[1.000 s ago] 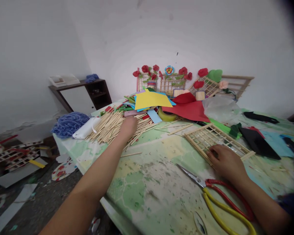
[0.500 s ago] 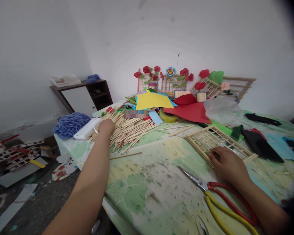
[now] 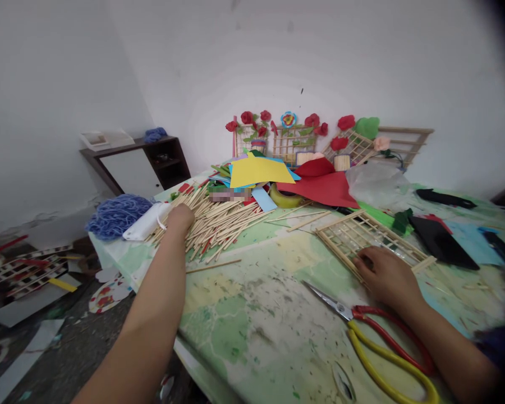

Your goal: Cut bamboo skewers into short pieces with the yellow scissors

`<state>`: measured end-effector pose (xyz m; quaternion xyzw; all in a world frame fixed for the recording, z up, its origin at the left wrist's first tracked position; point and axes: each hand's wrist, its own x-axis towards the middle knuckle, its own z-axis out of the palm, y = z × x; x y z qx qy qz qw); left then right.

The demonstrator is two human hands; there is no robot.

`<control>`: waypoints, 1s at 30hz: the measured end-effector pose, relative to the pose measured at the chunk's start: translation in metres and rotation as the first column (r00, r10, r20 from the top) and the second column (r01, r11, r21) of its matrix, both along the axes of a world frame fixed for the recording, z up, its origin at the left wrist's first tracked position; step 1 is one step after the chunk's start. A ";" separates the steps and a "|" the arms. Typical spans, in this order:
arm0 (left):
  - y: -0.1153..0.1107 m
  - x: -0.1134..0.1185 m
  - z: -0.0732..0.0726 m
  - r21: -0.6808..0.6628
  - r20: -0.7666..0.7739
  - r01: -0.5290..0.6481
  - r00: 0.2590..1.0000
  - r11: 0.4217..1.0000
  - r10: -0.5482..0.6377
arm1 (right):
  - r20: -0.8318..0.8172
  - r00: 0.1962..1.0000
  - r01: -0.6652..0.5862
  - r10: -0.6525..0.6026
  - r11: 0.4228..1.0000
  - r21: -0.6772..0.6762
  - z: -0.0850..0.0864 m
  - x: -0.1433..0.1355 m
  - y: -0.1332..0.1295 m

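Note:
My left hand reaches into a loose pile of thin wooden sticks; its fingers point away and are hidden behind the back of the hand. Right beside it lies a white glue gun-like object, its exact kind unclear. My right hand has its fingers curled over the near edge of a wooden stick lattice, which lies flat on the table. Just in front of that hand rest scissors with one red and one yellow handle, blades nearly closed.
Blue yarn sits at the left table edge. Behind the sticks are yellow paper, red paper and a tape roll. Lattices with red paper flowers lean on the wall. A black flat object lies right.
The whole view has shifted slightly. My left hand stays at the stick pile and my right hand stays on the lattice, with little visible movement in either.

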<state>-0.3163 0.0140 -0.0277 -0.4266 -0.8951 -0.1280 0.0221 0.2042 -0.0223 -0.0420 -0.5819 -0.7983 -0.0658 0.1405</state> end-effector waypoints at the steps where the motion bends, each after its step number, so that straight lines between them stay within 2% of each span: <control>1: -0.001 0.003 0.002 0.002 -0.001 -0.015 1.000 1.000 0.015 | 0.001 1.000 0.003 -0.003 1.000 -0.002 0.000 0.000 0.000; 7: -0.007 0.014 0.012 0.035 -0.016 -0.070 0.997 0.997 0.070 | 0.008 1.000 0.002 -0.002 1.000 0.004 0.003 -0.002 -0.002; 16: 0.000 0.012 0.004 -0.016 0.010 0.000 1.000 1.000 0.000 | -0.001 1.000 -0.007 0.007 1.000 0.016 0.002 -0.001 -0.001; 23: 0.002 0.019 0.006 0.020 -0.002 0.011 1.000 1.000 -0.011 | 0.003 1.000 -0.002 0.002 1.000 -0.006 0.002 -0.001 -0.001; 26: -0.001 0.017 0.008 0.060 -0.018 0.005 1.000 0.998 -0.004 | -0.002 1.000 -0.007 0.007 1.000 -0.004 0.002 -0.001 0.000; 30: -0.008 0.007 0.006 0.076 -0.021 -0.061 0.998 0.995 0.062 | -0.002 1.000 -0.016 0.016 1.000 -0.002 0.000 0.000 0.000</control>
